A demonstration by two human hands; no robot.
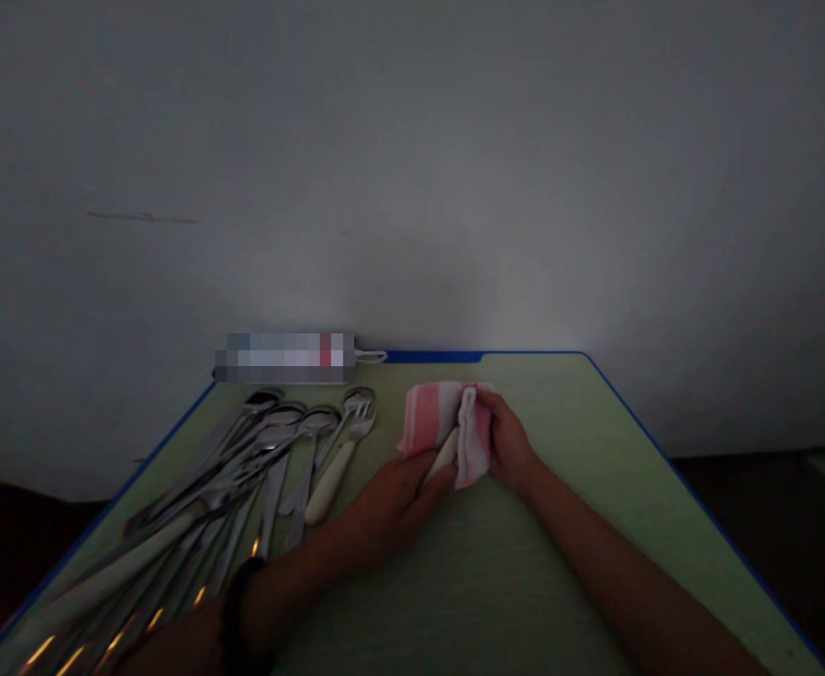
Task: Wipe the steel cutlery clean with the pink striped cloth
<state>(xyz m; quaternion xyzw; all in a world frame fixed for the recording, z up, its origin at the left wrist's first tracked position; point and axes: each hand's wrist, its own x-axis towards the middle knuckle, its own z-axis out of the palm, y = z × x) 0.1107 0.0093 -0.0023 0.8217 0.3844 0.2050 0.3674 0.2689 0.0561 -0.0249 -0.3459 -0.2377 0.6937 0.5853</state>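
Observation:
My left hand (pixel 390 502) is closed round the white handle of a utensil (pixel 444 454) near the middle of the green table (pixel 595 451). The utensil's far end is hidden inside a pink and white striped cloth (pixel 432 413). My right hand (pixel 509 439) grips that cloth and presses it round the utensil. A dark band sits on my left wrist.
A row of several metal spoons and forks (pixel 271 451), some with white handles, lies spread over the left part of the table. A blurred-out oblong object (pixel 285 358) rests at the far edge against the pale wall. The table has a blue rim.

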